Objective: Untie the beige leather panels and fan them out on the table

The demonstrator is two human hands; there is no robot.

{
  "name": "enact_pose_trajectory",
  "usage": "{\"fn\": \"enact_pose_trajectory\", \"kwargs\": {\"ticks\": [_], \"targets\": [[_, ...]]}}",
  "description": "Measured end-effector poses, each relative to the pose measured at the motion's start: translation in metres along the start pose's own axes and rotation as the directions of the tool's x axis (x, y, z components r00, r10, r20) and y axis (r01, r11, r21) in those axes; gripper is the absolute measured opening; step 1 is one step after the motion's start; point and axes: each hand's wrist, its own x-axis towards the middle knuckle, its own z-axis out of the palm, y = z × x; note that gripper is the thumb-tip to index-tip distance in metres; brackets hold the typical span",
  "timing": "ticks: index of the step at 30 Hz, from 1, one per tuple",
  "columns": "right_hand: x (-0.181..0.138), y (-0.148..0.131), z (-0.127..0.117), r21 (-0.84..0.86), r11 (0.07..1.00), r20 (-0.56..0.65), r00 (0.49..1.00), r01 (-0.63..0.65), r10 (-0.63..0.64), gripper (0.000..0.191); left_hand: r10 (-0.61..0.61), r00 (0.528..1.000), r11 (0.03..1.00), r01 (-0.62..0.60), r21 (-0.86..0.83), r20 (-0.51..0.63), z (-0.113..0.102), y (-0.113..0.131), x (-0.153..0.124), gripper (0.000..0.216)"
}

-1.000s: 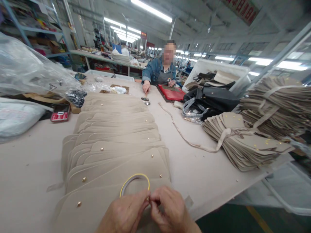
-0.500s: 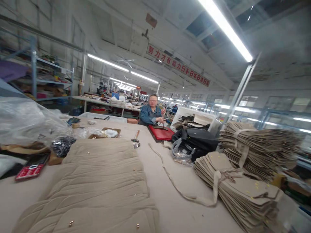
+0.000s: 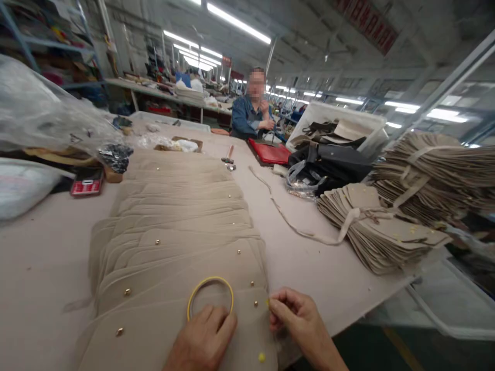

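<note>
Overlapping tan bag panels [image 3: 185, 304] run in a long row away from me, with small gold studs [image 3: 119, 332] along both sides. Over the nearest panels, my left hand [image 3: 204, 337] has its fingers closed on a thin roll of yellow tape [image 3: 211, 279] that stands up above them. My right hand [image 3: 299, 319] pinches a small yellow bit [image 3: 268, 303] at the panels' right edge, close to a stud. A yellow dot [image 3: 262, 357] sits on the nearest panel below that hand.
Strapped stacks of tan pieces [image 3: 379, 232] lie at right, beside a loose strap [image 3: 286, 221]. Farther back are a hammer [image 3: 228, 154], a red folder-like item [image 3: 270, 152] and a black bag [image 3: 332, 165]. A calculator [image 3: 87, 183] lies left. Another person [image 3: 251, 116] is across the table.
My view has tipped down and shifted. Both my hands have come into view at the near panels, with the tape roll and the small yellow bit. The other person's arm has drawn in.
</note>
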Motion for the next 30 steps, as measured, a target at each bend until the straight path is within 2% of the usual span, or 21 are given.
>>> {"fn": "enact_pose_trajectory", "kwargs": {"ticks": [2, 4, 10, 20, 25, 28, 30], "targets": [[-0.002, 0.006, 0.002, -0.032, 0.998, 0.001, 0.998, -0.057, 0.057, 0.035, 0.003, 0.999, 1.0, -0.004, 0.011, 0.045, 0.005, 0.001, -0.003, 0.02], [-0.003, 0.008, 0.007, -0.116, 0.991, -0.005, 0.998, -0.065, 0.065, 0.029, 0.007, 0.999, 1.0, -0.007, 0.022, 0.04, 0.004, 0.001, -0.002, 0.02], [0.004, 0.003, 0.018, -0.355, 0.933, 0.016, 0.998, 0.068, -0.067, 0.02, -0.017, 1.0, 0.999, 0.016, 0.034, 0.016, 0.001, 0.002, 0.001, 0.023], [0.013, 0.003, 0.026, -0.604, 0.781, 0.035, 0.984, 0.158, -0.173, 0.019, -0.037, 0.998, 0.999, 0.036, 0.008, 0.048, 0.002, 0.003, -0.001, 0.02], [0.013, 0.002, 0.023, -0.582, 0.8, 0.018, 0.986, 0.146, -0.166, 0.009, -0.063, 0.997, 0.998, 0.062, 0.004, 0.049, 0.0, 0.005, -0.001, 0.02], [0.007, 0.004, 0.017, -0.466, 0.884, -0.074, 0.995, 0.029, -0.072, 0.013, -0.081, 0.994, 0.997, 0.082, -0.003, 0.068, -0.001, 0.005, 0.0, 0.022], [0.001, 0.007, 0.013, -0.392, 0.92, -0.075, 0.997, 0.003, -0.036, 0.022, -0.076, 0.994, 0.997, 0.078, -0.021, 0.073, 0.0, 0.004, 0.001, 0.022]]}}
